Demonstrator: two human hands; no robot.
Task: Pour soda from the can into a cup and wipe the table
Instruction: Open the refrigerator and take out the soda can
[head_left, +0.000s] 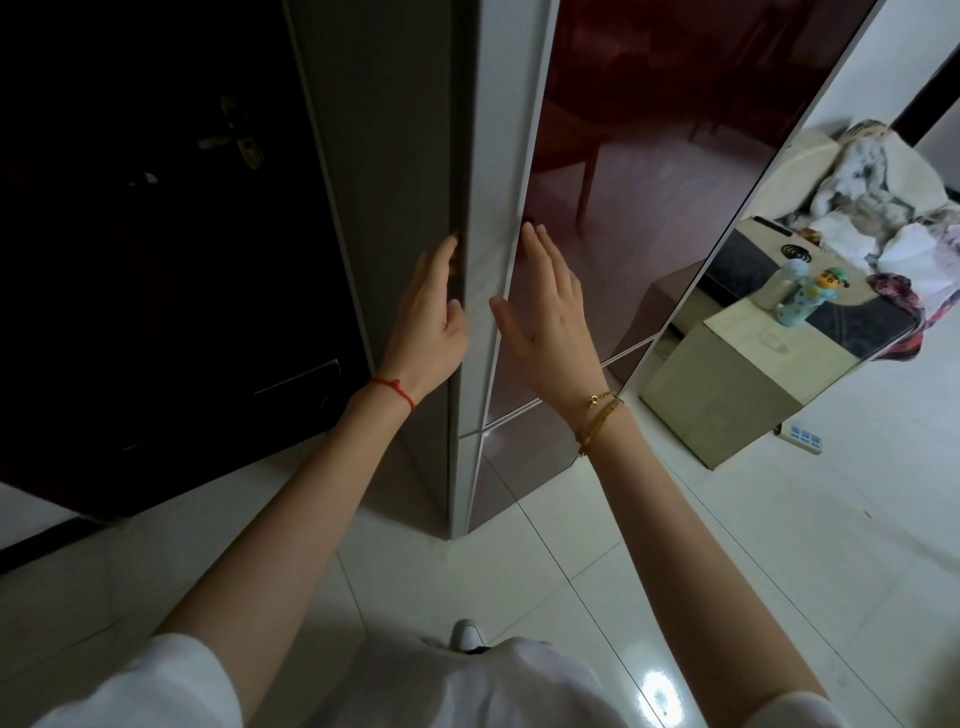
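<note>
- White shirt (467, 686) fills the bottom of the view, with the toe of a white shoe (466, 633) poking out just past it on the glossy white floor tiles (727, 571).
- Both bare forearms reach forward to a tall fridge (395, 156) with a grey side and dark red glass door (649, 156).
- Left hand (431, 317) is on the door's edge, fingertips curled into the seam between the grey side and the white door trim, thumb resting on the trim. So it's gripping the door edge. Red string bracelet (396, 391) on that wrist.
- Right hand (545, 317) is spread flat, fingers straight, against or just off the red glass near the same edge, can't tell which. Not holding anything. Gold bracelet (602, 421) on that wrist.
- Dark wooden door (156, 260) with a brass handle (234, 140) sits left of the fridge.
- Off to the right, a low cabinet (737, 384) with a blue cartoon bottle (802, 299) on top, and a pile of clothes (883, 208) behind it.
- Soda can, cup and table aren't anywhere in view.
</note>
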